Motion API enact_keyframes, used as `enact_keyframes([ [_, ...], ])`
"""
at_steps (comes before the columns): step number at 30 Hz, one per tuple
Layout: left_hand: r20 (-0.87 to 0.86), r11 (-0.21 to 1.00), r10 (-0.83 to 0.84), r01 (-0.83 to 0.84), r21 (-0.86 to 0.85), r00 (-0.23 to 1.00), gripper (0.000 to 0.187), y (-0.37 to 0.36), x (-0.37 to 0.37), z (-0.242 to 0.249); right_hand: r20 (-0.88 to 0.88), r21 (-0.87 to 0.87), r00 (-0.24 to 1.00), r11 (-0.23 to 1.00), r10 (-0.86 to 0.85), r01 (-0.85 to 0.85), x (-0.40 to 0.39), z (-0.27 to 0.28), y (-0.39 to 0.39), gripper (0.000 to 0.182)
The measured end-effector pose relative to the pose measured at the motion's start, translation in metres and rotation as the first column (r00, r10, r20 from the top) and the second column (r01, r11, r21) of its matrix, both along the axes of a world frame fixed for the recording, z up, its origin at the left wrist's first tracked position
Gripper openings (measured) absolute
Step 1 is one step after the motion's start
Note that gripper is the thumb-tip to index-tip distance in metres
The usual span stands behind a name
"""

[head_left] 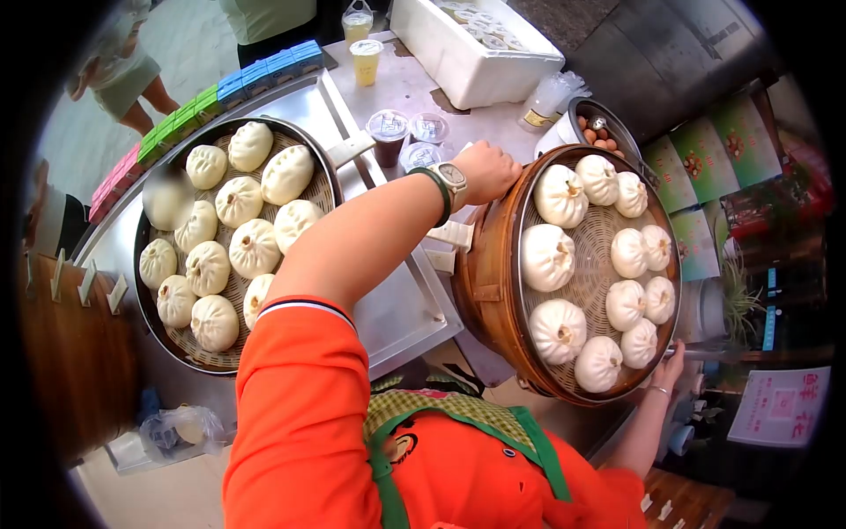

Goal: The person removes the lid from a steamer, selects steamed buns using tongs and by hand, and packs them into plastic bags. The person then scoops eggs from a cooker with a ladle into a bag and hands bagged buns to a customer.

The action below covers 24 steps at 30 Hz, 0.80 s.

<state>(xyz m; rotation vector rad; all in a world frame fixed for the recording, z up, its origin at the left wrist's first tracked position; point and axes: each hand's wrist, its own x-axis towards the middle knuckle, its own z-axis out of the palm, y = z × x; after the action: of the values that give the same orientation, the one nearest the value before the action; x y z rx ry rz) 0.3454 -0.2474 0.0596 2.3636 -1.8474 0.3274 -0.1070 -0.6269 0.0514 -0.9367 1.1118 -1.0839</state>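
Observation:
A round bamboo steamer (493, 291) holding several white buns (548, 257) on a woven mat is between my two hands. At its far left side my left hand (487, 173), with a watch on the wrist, is closed on the rim; the fingertips are partly hidden. My right hand (667, 370) grips the near right side of the same steamer, its fingers partly out of sight. To the left, a second round steamer tray (328, 167) with several pleated buns (255, 248) rests on a metal tray (414, 304); my left forearm crosses above its right edge.
Sealed drink cups (388, 132) stand behind my left hand, near a white foam box (467, 62). A pot of eggs (603, 137) sits beyond the steamer. Colored small boxes (233, 88) line the counter's far edge. Stacked wooden steamers (79, 344) are at left. People stand beyond the counter.

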Motion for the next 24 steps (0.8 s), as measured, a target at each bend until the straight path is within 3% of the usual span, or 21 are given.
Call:
enact_keyframes([
  [3,0.011,0.999,0.036,-0.036,0.002,0.999,0.012,-0.011,0.006,-0.016,-0.037,-0.018,0.993,0.993,-0.114,0.113,0.03,-0.005,0.012,0.022],
  [4,0.011,0.999,0.04,-0.04,0.007,0.999,0.012,-0.013,0.01,-0.018,-0.038,-0.012,0.993,0.994,-0.109,0.109,0.034,-0.006,0.008,0.022],
  [6,-0.006,0.998,0.053,-0.053,0.023,0.999,0.011,-0.018,0.01,-0.016,-0.074,0.009,0.997,0.999,-0.037,0.038,0.028,-0.006,-0.004,0.04],
  [14,-0.068,0.992,0.121,-0.119,0.035,0.99,0.012,-0.022,0.019,-0.031,-0.072,0.014,0.996,0.999,0.051,-0.05,0.031,-0.016,-0.03,0.031],
  [16,-0.249,0.987,0.162,-0.157,0.039,0.955,0.015,-0.012,0.005,-0.004,-0.197,0.002,0.97,0.99,0.139,-0.142,0.03,-0.012,-0.028,0.029],
  [18,-0.17,0.98,0.15,-0.169,-0.107,0.974,0.018,-0.02,0.016,-0.043,-0.532,-0.15,0.847,0.986,-0.021,-0.07,0.05,0.016,0.006,0.027],
  [19,-0.048,0.956,0.169,-0.175,-0.234,0.985,0.019,-0.012,0.012,-0.034,-0.582,-0.395,0.804,0.907,-0.123,-0.148,0.015,-0.003,-0.059,0.028],
  [20,0.072,0.923,0.204,-0.167,-0.346,0.976,0.02,0.0,0.002,-0.032,-0.716,-0.635,0.573,0.714,-0.398,-0.297,0.02,0.016,-0.067,0.031],
  [21,0.039,0.932,0.191,-0.168,-0.32,0.981,0.021,0.018,-0.006,-0.02,-0.725,-0.532,0.649,0.786,-0.231,-0.315,0.055,0.065,-0.015,0.037],
  [22,-0.003,0.941,0.172,-0.165,-0.295,0.985,0.021,0.039,-0.018,-0.003,-0.657,-0.618,0.741,0.661,-0.138,-0.425,0.063,0.08,-0.02,0.044],
  [24,-0.119,0.985,0.085,-0.101,-0.141,0.989,0.023,0.094,-0.049,0.024,-0.672,-0.649,0.741,0.501,-0.024,-0.572,0.131,0.135,0.071,0.051],
])
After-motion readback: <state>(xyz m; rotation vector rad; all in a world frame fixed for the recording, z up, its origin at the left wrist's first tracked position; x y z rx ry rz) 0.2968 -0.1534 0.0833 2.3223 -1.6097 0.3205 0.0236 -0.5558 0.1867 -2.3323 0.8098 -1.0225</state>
